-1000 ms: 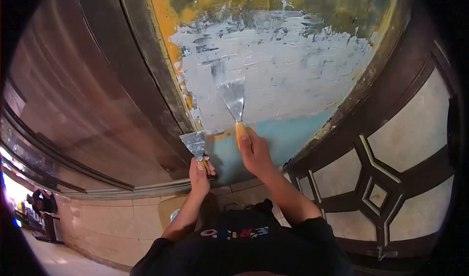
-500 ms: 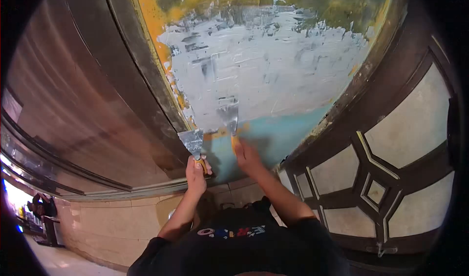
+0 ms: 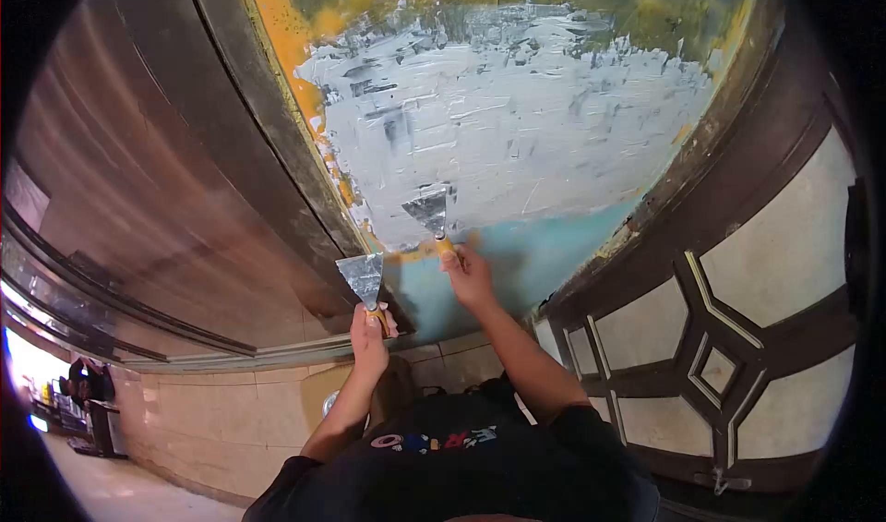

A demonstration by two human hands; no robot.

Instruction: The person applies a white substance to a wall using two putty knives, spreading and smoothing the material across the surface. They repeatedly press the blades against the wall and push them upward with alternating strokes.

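My right hand grips a scraper at the white coat, twelve o'clock; my left hand clasps a second scraper at eleven. Tilting the first too steeply could gouge the coat.

Painted panel, rough white coating across its middle, mottled yellow-green far end, blue near end, pale floor at near left, dark stand on it
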